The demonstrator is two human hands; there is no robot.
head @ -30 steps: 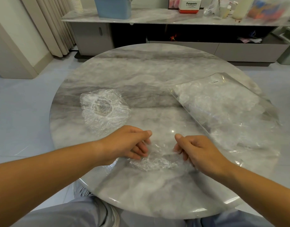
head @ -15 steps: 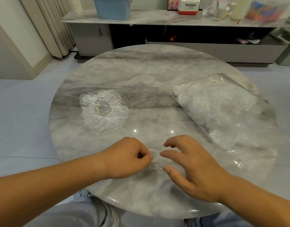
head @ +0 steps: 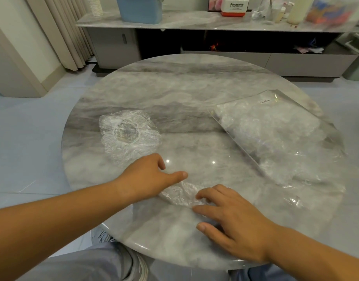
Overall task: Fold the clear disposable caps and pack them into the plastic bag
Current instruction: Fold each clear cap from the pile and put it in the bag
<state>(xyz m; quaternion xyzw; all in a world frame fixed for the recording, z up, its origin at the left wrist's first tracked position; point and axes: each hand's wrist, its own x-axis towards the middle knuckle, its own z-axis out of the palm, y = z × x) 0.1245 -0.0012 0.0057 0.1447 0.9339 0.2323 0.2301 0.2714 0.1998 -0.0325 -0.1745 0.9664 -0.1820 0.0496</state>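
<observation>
**Crumpled cap lies between two hands at the table's near edge**

Head view: a crumpled, folded clear plastic disposable cap (head: 179, 194) lies on the round grey marble table (head: 174, 88), near its front edge, between the two hands. The left hand (head: 146, 179) sits at the cap's left end, thumb stretched straight along its far edge and fingers bent under. Whether they hold any film cannot be told. The right hand (head: 233, 220) is spread and released, its fingertips (head: 198, 196) pressing the cap's right end flat while the thumb rests on bare marble.

Counted: two loose caps. The second round clear cap with a gathered elastic rim (head: 130, 136) lies spread out beyond the left hand, apart from it. One clear flat plastic bag (head: 276, 134) lies to the right, holding crumpled caps too blurred to count.
</observation>
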